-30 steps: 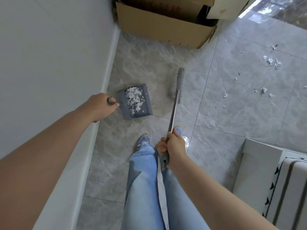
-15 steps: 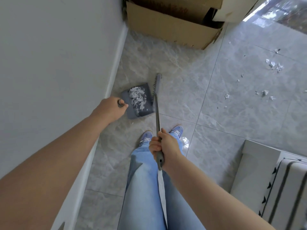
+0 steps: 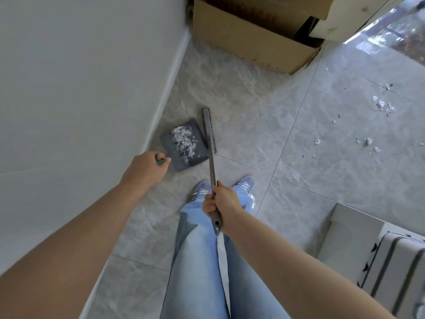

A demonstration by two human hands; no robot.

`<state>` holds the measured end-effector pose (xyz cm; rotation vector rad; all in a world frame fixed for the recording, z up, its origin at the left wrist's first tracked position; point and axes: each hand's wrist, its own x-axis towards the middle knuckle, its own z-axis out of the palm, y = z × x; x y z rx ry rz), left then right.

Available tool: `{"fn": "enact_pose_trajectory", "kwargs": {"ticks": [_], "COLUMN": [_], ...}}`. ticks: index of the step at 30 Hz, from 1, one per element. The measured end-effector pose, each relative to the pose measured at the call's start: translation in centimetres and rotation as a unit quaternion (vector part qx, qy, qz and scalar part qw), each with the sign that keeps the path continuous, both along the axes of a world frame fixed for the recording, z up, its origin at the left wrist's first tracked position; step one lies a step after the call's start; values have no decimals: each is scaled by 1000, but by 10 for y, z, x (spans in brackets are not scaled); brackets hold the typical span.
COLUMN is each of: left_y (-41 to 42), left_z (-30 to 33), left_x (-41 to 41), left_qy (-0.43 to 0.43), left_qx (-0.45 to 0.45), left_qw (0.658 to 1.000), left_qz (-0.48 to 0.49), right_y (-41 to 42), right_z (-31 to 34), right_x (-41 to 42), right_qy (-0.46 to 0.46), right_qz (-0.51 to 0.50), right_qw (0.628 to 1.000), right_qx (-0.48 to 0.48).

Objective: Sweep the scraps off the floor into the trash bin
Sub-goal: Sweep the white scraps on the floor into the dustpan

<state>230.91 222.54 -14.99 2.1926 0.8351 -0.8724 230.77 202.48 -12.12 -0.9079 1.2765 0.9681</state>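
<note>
The task stands partly done. The dustpan (image 3: pixel 184 145) sits on the floor (image 3: pixel 253 125) close to the wall (image 3: pixel 80 77), and it already carries a heap of white scraps (image 3: pixel 184 140) across its tray. The left hand (image 3: pixel 147 168) is curled round the top of the dustpan's handle (image 3: pixel 159 159), keeping it in place. The right hand (image 3: pixel 219 202) is wrapped round the broom (image 3: pixel 210 143) shaft near its upper end, with the broom head lying along the pan's right edge, touching it or very nearly so; the view is too slanted to say which. A second scatter of scraps (image 3: pixel 381 105) lies on the tiles well to the right, with further bits (image 3: pixel 365 141) nearer the person, all well apart from the pan and unswept. No trash bin can be made out; the cardboard box (image 3: pixel 253 31) in the corner may or may not serve that purpose. In my judgement, what is left is gathering the right-hand scatter, then emptying the loaded pan into the bin. The pan's load looks loose and light, so a tilt in carrying could spill it.
</note>
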Motion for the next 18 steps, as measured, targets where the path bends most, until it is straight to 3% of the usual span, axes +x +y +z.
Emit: {"fn": "enact_pose_trajectory", "kwargs": {"ticks": [5,13,18], "left_y": [14,12,20], "left_z": [5,2,0], "left_x": [-21,-45,-43], "left_qy": [-19,-32,-27], "left_qx": [1,-11,-11], "left_qw": [998,991,990], "left_qz": [54,128,135], "right_y": [-16,-18,-17], "right_z": [5,-29,-29], "right_x": [13,102,119], "right_qy": [-2,57,63], "right_qz": [-48,-1,71], "right_qw": [999,998,995], "right_qx": [7,36,-8]}}
